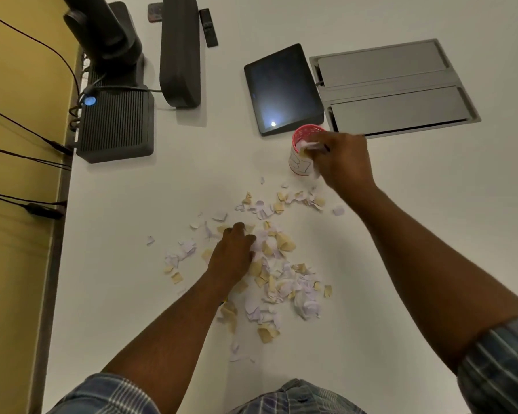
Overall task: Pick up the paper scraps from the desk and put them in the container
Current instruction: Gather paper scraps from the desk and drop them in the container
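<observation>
Several white and tan paper scraps [277, 276] lie scattered across the middle of the white desk [138, 264]. A small pink-rimmed cup-shaped container [302, 150] with a white label stands beyond them. My right hand [341, 162] is at the container's rim, fingers pinched on white and tan scraps held over the opening. My left hand [232, 252] rests palm down on the pile, fingers curled over scraps; whether it grips any is hidden.
A dark tablet [281, 88] stands just behind the container, next to a grey cable hatch [392, 85] set in the desk. At the left are a black ribbed box [117, 124], a dark speaker bar [180, 52], a monitor arm and cables along the desk edge.
</observation>
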Tool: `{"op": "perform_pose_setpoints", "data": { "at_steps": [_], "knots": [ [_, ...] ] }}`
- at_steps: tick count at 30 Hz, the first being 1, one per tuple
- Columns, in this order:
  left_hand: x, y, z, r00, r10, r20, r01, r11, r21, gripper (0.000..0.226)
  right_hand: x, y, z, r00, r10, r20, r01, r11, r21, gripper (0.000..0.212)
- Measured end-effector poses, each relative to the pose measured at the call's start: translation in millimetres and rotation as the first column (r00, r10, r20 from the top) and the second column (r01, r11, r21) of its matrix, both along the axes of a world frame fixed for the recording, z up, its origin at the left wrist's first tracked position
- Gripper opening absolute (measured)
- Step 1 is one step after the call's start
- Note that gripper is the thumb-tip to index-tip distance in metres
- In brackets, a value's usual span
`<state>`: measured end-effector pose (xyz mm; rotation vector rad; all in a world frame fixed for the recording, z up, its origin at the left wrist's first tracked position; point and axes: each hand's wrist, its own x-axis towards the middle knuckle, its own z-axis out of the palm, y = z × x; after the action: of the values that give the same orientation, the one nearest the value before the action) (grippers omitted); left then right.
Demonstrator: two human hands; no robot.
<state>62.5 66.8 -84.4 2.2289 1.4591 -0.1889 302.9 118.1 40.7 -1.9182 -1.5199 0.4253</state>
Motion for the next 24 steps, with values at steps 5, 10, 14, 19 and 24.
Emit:
{"op": "perform_pose_setpoints", "data": {
  "at_steps": [5, 10, 14, 19, 24],
  "knots": [
    [-5, 0, -3, 0.997, -0.013, 0.079, 0.012, 1.0, 0.015, 0.022, 16, 46, -7, 0.997, -0.03, 0.076, 0.033, 0.999, -0.033, 0.024],
    [-7, -1, 2, 0.991, 0.005, 0.137, -0.006, 1.0, 0.003, 0.017, 25, 62, -27, 0.988, 0.012, 0.156, 0.012, 0.988, -0.153, 0.021],
    [-7, -6, 7, 0.985, 0.009, 0.175, -0.009, 1.0, 0.002, 0.022, 26, 68, -35, 0.984, 0.07, 0.166, -0.026, 0.967, -0.255, 0.028],
    [-3, -13, 15, 0.966, 0.046, 0.255, -0.047, 0.999, -0.004, 0.021, 23, 81, -38, 0.98, 0.102, 0.173, -0.038, 0.94, -0.338, 0.034],
    [6, -15, 29, 0.93, 0.035, 0.366, -0.055, 0.997, 0.044, 0.016, 22, 80, -43, 0.954, 0.129, 0.27, -0.027, 0.936, -0.351, 0.036]
  ]
}}
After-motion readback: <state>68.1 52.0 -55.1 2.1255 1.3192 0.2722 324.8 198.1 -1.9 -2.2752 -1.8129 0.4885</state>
